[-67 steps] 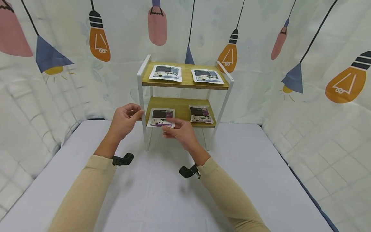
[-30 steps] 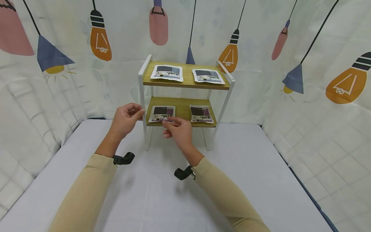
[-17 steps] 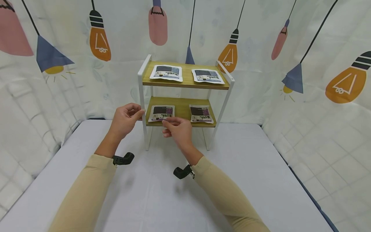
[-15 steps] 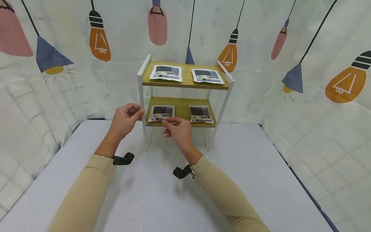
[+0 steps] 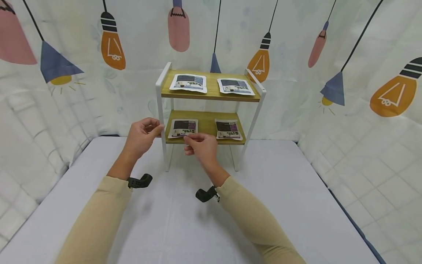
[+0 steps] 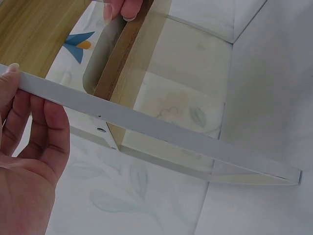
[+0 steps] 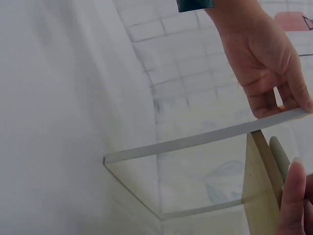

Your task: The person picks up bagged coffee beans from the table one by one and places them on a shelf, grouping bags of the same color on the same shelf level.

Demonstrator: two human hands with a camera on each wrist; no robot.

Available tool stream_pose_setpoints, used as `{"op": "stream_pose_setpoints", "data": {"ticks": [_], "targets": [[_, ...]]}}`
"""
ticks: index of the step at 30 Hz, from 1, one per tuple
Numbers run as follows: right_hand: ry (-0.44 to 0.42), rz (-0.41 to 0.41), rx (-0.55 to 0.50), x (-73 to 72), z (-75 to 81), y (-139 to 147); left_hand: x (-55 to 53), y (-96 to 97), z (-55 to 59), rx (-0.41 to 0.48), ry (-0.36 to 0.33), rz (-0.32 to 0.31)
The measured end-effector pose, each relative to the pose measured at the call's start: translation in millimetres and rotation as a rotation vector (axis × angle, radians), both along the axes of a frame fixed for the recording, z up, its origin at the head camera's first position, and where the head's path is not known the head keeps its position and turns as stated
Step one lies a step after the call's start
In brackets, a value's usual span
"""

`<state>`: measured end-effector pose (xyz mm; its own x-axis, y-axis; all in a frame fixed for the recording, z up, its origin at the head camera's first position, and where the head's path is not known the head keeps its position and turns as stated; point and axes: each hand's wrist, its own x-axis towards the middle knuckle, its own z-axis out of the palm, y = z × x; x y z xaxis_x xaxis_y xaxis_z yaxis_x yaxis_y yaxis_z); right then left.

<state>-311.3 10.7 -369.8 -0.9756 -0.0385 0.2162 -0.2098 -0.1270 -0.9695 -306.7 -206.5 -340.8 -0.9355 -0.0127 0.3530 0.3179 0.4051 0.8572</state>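
My left hand (image 5: 141,135) pinches the left front leg of a small two-tier shelf rack (image 5: 211,97) with white frame and wood boards. The left wrist view shows thumb and fingers around that white leg (image 6: 161,125). My right hand (image 5: 204,146) is at the front edge of the lower board, its fingertips touching the near right corner of a dark-and-purple flat pouch (image 5: 182,127). That pouch lies flat on the board's left side; its corner is partly hidden by the fingers. In the right wrist view one finger (image 7: 293,191) stands upright against the pouch's edge.
A similar purple-printed pouch (image 5: 228,130) lies at the lower board's right. Two blue-and-white pouches (image 5: 189,83) lie on the upper board. The rack stands on a white-covered table (image 5: 178,220), with a lamp-patterned curtain (image 5: 132,91) behind and at the sides.
The lower left pouch has slid back from overhanging the front edge to lying on the board. My right hand shifted slightly left, its fingertips drawing together. My left hand stayed on the leg.
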Motion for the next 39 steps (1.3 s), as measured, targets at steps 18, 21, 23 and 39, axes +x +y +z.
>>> {"op": "stream_pose_setpoints", "data": {"ticks": [18, 21, 23, 39], "targets": [[0.012, -0.018, -0.011, -1.0, -2.1, -1.9, -0.3, -0.3, -0.6, -0.015, -0.001, 0.003], [0.019, -0.013, -0.014, -1.1, -2.3, -1.6, -0.5, 0.4, 0.0, -0.011, -0.003, 0.013], [0.023, -0.011, -0.018, -0.9, -1.7, -1.6, -0.9, 0.6, 0.4, -0.011, -0.001, 0.016], [0.013, -0.013, -0.036, -2.4, -4.0, -2.9, -1.7, -1.2, -0.9, -0.015, -0.003, 0.006]]}}
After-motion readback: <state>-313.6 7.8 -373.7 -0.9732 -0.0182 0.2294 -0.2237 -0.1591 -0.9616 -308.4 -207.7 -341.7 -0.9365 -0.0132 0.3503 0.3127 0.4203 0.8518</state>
